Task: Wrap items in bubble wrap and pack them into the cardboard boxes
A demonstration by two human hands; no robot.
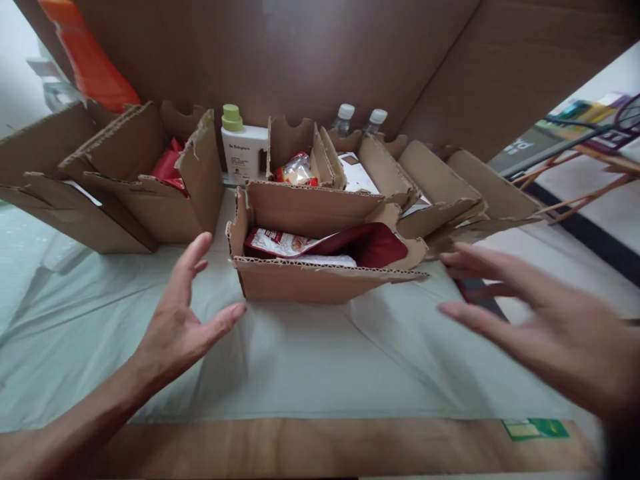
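In the middle of the cloth stands a low open cardboard box (300, 283) with scalloped ends. Inside it lies a dark red and white printed packet (377, 245). My left hand (183, 313) is just off the box's left end, thumb and fingers spread, holding nothing. Beyond the box's right end is my right hand (530, 310), a little blurred, with its thumb apart from the fingers and nothing held. Neither hand appears to touch the box.
Behind stand more cardboard boxes (205, 193) with packets inside, a white bottle with a green cap (244, 150), two clear white-capped bottles (344, 119) and an orange bottle (93, 63). A large cardboard panel (280, 60) rises behind. The wooden edge (300, 447) runs along the front.
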